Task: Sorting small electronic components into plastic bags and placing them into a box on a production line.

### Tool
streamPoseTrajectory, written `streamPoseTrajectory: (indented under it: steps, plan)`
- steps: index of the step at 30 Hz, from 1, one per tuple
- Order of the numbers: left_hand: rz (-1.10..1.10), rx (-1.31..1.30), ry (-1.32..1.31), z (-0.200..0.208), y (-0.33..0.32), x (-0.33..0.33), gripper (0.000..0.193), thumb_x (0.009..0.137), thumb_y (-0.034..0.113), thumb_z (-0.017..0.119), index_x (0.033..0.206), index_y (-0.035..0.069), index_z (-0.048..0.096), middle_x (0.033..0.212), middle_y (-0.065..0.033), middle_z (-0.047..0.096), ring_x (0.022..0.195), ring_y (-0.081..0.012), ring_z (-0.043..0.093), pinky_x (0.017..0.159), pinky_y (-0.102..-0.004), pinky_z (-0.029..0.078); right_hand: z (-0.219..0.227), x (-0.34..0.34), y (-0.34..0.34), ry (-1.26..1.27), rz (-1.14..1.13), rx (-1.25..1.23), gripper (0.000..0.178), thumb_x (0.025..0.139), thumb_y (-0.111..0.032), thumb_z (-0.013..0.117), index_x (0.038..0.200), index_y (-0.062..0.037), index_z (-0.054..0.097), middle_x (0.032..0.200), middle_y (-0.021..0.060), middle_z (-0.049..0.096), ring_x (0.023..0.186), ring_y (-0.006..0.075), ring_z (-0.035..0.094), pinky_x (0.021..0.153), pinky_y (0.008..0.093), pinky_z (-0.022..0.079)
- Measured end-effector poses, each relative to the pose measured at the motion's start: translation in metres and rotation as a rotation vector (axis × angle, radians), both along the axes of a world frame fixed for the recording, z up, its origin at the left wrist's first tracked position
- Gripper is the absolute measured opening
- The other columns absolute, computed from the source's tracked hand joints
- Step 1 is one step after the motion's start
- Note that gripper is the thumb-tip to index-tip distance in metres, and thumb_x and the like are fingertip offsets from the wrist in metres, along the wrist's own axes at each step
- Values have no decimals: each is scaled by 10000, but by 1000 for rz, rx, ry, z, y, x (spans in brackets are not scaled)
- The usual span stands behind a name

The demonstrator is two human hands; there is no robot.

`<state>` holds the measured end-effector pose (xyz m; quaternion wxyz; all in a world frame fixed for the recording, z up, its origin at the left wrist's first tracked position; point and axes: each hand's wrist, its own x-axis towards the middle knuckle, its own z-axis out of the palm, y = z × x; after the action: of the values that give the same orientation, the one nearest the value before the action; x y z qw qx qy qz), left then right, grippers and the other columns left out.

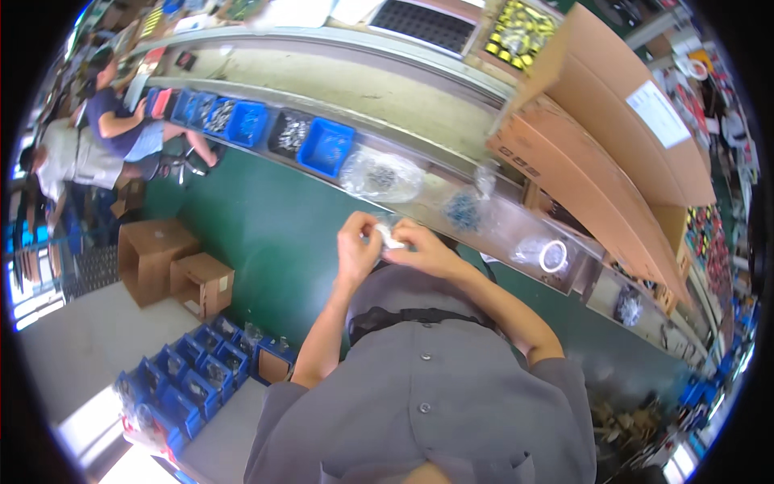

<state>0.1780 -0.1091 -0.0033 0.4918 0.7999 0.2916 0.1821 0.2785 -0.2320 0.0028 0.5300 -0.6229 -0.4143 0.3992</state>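
In front of my waist, my left hand (357, 244) and my right hand (423, 248) are close together, fingers pinched on a small white piece (389, 237). Its kind is too small to make out. Some clear film seems to show just above it. Beyond my hands, on the bench ledge, lies a clear plastic bag (380, 175) with small grey parts inside. Left of that bag stands a blue bin (326, 147) with small blue parts in it. A second clear bag (463, 211) of bluish parts lies to the right.
More blue bins (246, 123) line the ledge at the left. A large open cardboard box (580, 153) stands at the right, with a white ring (553, 256) below it. Cardboard cartons (157, 258) and stacked blue bins (193, 379) are at the lower left. A seated person (121, 121) works at the far left.
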Motion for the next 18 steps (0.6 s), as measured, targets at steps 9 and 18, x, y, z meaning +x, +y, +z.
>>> streamPoseTrajectory:
  steps: [9, 18]
  plan:
    - [12, -573, -140, 4, 13, -8, 86, 753, -27, 539, 805, 36, 511, 717, -7, 519, 613, -83, 479, 581, -228, 411, 35, -6, -1, -645, -119, 340, 209, 695, -243, 662, 646, -70, 555, 898, 63, 478, 918, 271, 442, 794, 411, 317]
    - [1, -946, -506, 5, 27, -8, 65, 863, 110, 497, 907, 75, 466, 830, -93, 562, 727, -194, 552, 700, -350, 501, 35, 32, -64, 477, -103, 189, 260, 827, -285, 548, 813, -32, 609, 1070, 100, 510, 1006, 180, 452, 885, 311, 330]
